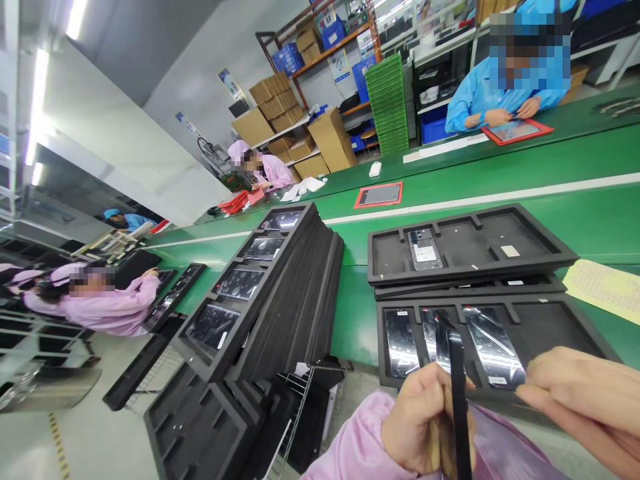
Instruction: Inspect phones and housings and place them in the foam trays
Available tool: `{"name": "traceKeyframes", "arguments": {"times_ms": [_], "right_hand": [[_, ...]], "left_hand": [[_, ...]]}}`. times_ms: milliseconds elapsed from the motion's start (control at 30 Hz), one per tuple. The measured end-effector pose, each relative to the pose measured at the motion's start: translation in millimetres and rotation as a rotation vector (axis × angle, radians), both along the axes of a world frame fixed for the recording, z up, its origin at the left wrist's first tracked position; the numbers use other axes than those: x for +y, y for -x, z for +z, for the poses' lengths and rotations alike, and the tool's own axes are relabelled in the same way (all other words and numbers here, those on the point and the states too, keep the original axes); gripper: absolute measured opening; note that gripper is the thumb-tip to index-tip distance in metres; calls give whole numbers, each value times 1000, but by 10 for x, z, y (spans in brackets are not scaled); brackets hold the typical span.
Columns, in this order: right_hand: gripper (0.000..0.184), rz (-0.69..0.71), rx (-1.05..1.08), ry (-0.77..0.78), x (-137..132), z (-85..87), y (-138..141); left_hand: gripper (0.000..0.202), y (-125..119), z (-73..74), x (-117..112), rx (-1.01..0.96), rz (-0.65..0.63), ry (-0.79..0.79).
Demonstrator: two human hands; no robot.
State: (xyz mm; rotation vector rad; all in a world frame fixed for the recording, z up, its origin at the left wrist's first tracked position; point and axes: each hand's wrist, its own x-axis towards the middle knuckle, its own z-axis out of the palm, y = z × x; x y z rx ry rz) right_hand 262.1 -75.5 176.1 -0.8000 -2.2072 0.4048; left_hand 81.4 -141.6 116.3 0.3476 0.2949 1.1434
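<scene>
Low in the view, my left hand is closed around a slim, glossy dark phone screen, tilted almost edge-on to me. To its right is my right hand, its thumb and fingers pressed together; whatever is between them is too small or hidden. Those fingertips are by the lower corner of another phone screen, which lies in a black foam tray. A further labelled screen occupies the tray's left slot. The screen in my left hand partly covers one in between.
Behind, another foam tray holds an opened phone. A tall tray stack stands left on the green conveyor bench. A yellow printed sheet lies right. Co-workers sit across the bench and at left.
</scene>
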Motion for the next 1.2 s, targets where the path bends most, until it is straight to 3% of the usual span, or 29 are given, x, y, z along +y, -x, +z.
{"name": "traceKeyframes", "arguments": {"times_ms": [133, 333, 400, 500, 633, 733, 900, 1133, 1200], "right_hand": [[35, 68, -30, -35, 15, 43, 33], [24, -253, 55, -124, 97, 12, 28], [29, -252, 49, -112, 146, -64, -25], [32, -147, -1, 49, 175, -336, -228], [29, -66, -135, 446, 59, -809, -581], [33, -55, -262, 626, -55, -981, -686], [27, -23, -364, 561, -86, -940, -607], [24, -172, -132, 561, 23, -655, -334], [35, -146, 32, 588, 38, -544, -167]], "left_hand": [[33, 1, -27, -2, 9, -1, 17], [34, -5, 29, 51, 54, 103, 131], [33, -1, 70, 77, 64, 126, 196], [35, 13, 111, 103, 84, 151, 262], [42, 21, 137, 117, 145, 189, 330], [43, 5, 165, 139, 165, 194, 326], [41, -29, 201, 194, 192, 218, 296], [44, -56, 219, 222, 264, 193, 293], [43, -77, 238, 226, 279, 200, 301]]}}
